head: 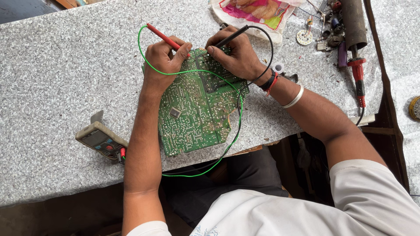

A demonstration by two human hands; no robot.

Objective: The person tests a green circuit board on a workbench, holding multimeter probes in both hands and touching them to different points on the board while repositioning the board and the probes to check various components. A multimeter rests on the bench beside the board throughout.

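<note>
Viewing: I look down on a speckled grey stone-topped table (57, 65).
Board: a flat green printed circuit board (194, 109) with a ragged outline lies solder side up, near the table's near edge; its face is crowded with small silvery solder dots and one little square chip.
Left hand (162, 59): my fingers are closed round a slim red test probe (164, 37), tip down at the board's far edge; its green lead loops across the board.
Right hand (234, 54): fingers pinched shut on a slim black test probe (230, 36), tip on the board just right of the red one.
Meter: a grey handheld multimeter (99, 140) lies left of the board.
Far right: a red-handled soldering iron (358, 74).
</note>
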